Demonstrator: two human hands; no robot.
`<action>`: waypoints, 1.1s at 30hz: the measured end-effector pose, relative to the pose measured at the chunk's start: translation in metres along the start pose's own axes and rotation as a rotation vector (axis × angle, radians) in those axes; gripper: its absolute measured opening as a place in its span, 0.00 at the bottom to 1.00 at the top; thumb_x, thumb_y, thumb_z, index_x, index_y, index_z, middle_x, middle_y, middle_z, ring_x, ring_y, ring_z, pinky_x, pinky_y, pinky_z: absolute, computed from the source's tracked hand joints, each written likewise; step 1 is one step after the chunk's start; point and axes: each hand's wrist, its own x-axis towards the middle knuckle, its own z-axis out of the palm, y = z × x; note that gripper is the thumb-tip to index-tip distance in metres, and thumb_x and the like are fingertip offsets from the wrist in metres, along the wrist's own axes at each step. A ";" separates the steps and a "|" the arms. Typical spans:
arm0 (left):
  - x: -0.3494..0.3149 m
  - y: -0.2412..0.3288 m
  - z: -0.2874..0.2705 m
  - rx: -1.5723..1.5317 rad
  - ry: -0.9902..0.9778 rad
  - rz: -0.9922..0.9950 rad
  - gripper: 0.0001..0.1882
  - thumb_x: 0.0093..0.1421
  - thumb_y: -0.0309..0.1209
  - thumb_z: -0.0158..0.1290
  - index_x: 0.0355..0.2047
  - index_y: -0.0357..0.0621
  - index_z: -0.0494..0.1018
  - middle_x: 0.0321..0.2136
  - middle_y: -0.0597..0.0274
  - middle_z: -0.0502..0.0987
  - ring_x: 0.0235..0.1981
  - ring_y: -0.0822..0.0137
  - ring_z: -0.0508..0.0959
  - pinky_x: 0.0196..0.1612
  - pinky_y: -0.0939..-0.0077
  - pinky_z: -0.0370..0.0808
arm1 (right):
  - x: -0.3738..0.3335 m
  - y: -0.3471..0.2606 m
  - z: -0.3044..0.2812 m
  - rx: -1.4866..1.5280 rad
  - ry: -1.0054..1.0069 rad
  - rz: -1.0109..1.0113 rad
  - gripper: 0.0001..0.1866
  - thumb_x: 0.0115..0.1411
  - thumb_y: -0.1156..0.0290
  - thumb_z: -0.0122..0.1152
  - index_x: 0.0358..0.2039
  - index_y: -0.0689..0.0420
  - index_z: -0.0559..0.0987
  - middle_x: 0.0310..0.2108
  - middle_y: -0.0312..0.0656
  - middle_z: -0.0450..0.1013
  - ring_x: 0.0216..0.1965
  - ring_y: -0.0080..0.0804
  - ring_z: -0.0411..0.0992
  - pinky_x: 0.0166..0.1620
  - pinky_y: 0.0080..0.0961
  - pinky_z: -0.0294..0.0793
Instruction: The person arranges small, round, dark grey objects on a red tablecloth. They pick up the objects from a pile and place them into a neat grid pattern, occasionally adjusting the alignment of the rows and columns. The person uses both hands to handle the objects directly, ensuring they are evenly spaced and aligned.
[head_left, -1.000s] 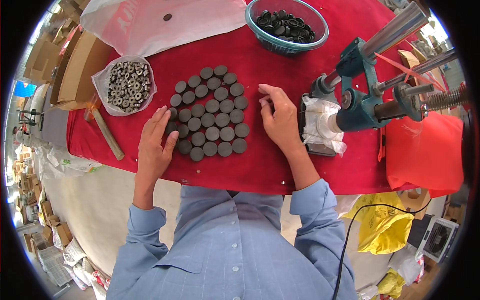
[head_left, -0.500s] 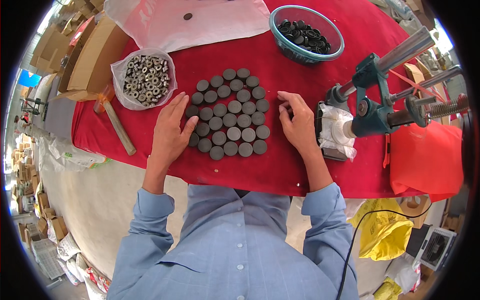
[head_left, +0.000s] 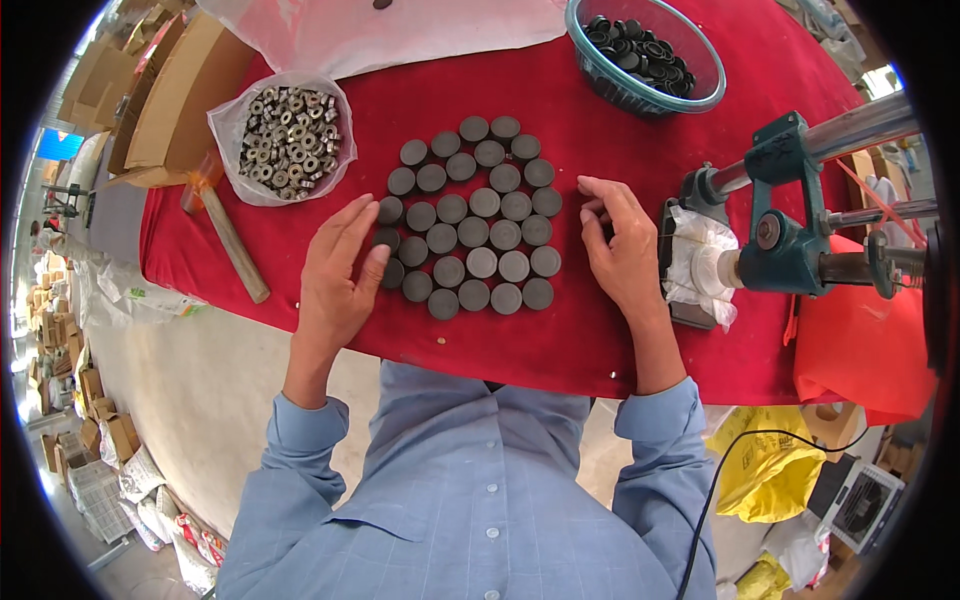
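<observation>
Many flat, round, dark grey discs (head_left: 474, 233) lie close together on the red cloth-covered table (head_left: 490, 345), between the hands. The bare left hand (head_left: 335, 280) is at their left edge, its grip spread wide; I cannot tell if it touches the nearest disc. The bare right hand (head_left: 625, 250) is well apart from the discs' right side, fingers a bit curled, thumb away, with nothing seen in its grip. A hard push by the left hand could make discs bump and slide. The right hand could hit the green metal press (head_left: 785, 240) if it swings out.
</observation>
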 end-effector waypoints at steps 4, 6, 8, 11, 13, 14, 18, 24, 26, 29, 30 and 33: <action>-0.002 -0.001 0.016 0.199 -0.072 0.079 0.29 0.77 0.42 0.55 0.73 0.42 0.72 0.73 0.51 0.72 0.73 0.46 0.71 0.75 0.47 0.64 | 0.000 0.001 -0.001 -0.017 -0.008 -0.015 0.21 0.63 0.88 0.61 0.57 0.63 0.81 0.49 0.51 0.80 0.42 0.42 0.85 0.47 0.37 0.83; -0.009 0.003 0.023 0.231 -0.057 0.076 0.31 0.78 0.46 0.52 0.74 0.44 0.71 0.75 0.52 0.70 0.74 0.46 0.69 0.76 0.44 0.62 | -0.001 0.000 -0.001 -0.005 -0.009 -0.008 0.21 0.63 0.88 0.62 0.57 0.63 0.81 0.49 0.51 0.80 0.42 0.42 0.85 0.47 0.37 0.83; -0.012 0.000 0.025 0.297 -0.070 0.083 0.32 0.79 0.48 0.49 0.75 0.45 0.70 0.76 0.53 0.68 0.76 0.46 0.67 0.77 0.43 0.59 | -0.003 0.001 -0.002 -0.014 -0.012 -0.017 0.21 0.63 0.88 0.62 0.56 0.63 0.81 0.49 0.51 0.80 0.42 0.42 0.85 0.47 0.38 0.83; -0.017 -0.001 0.028 0.320 -0.064 0.063 0.32 0.79 0.49 0.48 0.77 0.50 0.68 0.78 0.57 0.66 0.78 0.47 0.64 0.77 0.41 0.55 | -0.002 -0.001 -0.002 -0.004 -0.017 -0.005 0.20 0.63 0.87 0.62 0.56 0.63 0.81 0.49 0.51 0.80 0.43 0.43 0.85 0.47 0.38 0.83; -0.018 -0.002 0.030 0.309 -0.058 0.048 0.31 0.80 0.48 0.47 0.78 0.51 0.67 0.79 0.58 0.66 0.79 0.47 0.63 0.77 0.40 0.54 | -0.001 -0.002 -0.002 0.000 -0.014 0.000 0.20 0.63 0.87 0.62 0.56 0.63 0.81 0.49 0.51 0.80 0.43 0.43 0.85 0.47 0.38 0.84; -0.019 -0.002 0.031 0.305 -0.061 0.042 0.30 0.81 0.47 0.45 0.78 0.52 0.67 0.79 0.58 0.65 0.79 0.47 0.63 0.77 0.40 0.54 | -0.002 -0.002 -0.002 -0.001 -0.014 -0.002 0.20 0.64 0.87 0.62 0.56 0.63 0.81 0.49 0.51 0.80 0.43 0.43 0.85 0.47 0.38 0.84; -0.020 0.000 0.035 0.229 -0.051 -0.001 0.29 0.83 0.46 0.40 0.77 0.51 0.68 0.78 0.58 0.66 0.79 0.48 0.62 0.78 0.40 0.52 | -0.002 0.001 -0.002 0.009 -0.008 -0.020 0.20 0.64 0.87 0.62 0.56 0.64 0.81 0.49 0.51 0.81 0.43 0.44 0.85 0.47 0.38 0.84; -0.024 -0.004 0.020 -0.034 0.155 0.031 0.26 0.82 0.36 0.42 0.74 0.38 0.70 0.75 0.47 0.69 0.78 0.49 0.64 0.79 0.54 0.59 | -0.001 -0.001 -0.004 0.005 -0.020 -0.033 0.19 0.64 0.86 0.62 0.55 0.65 0.81 0.49 0.52 0.81 0.43 0.44 0.85 0.48 0.39 0.84; -0.038 0.000 0.015 -0.099 0.222 -0.041 0.25 0.80 0.31 0.44 0.73 0.34 0.70 0.73 0.44 0.70 0.76 0.49 0.68 0.77 0.57 0.63 | -0.004 -0.001 -0.004 0.006 -0.023 -0.019 0.19 0.64 0.86 0.62 0.55 0.65 0.81 0.49 0.52 0.81 0.43 0.44 0.85 0.48 0.39 0.84; -0.055 0.011 0.007 -0.080 0.238 -0.046 0.25 0.79 0.31 0.46 0.72 0.34 0.71 0.73 0.44 0.71 0.75 0.49 0.70 0.76 0.56 0.64 | -0.005 -0.001 -0.005 -0.003 -0.022 -0.011 0.19 0.64 0.86 0.62 0.55 0.65 0.82 0.49 0.52 0.80 0.43 0.44 0.85 0.48 0.38 0.84; -0.062 0.016 0.006 -0.046 0.217 -0.037 0.25 0.79 0.30 0.47 0.71 0.33 0.71 0.73 0.44 0.71 0.74 0.49 0.70 0.76 0.56 0.65 | -0.006 -0.001 -0.004 -0.007 -0.025 -0.010 0.19 0.64 0.86 0.62 0.55 0.65 0.82 0.49 0.52 0.80 0.43 0.44 0.85 0.48 0.38 0.84; -0.067 0.023 0.013 -0.011 0.149 0.026 0.24 0.78 0.29 0.49 0.71 0.33 0.72 0.71 0.43 0.73 0.72 0.47 0.72 0.75 0.55 0.66 | -0.005 -0.003 -0.005 -0.023 -0.027 -0.007 0.19 0.64 0.86 0.62 0.55 0.64 0.82 0.49 0.51 0.80 0.43 0.44 0.85 0.48 0.38 0.84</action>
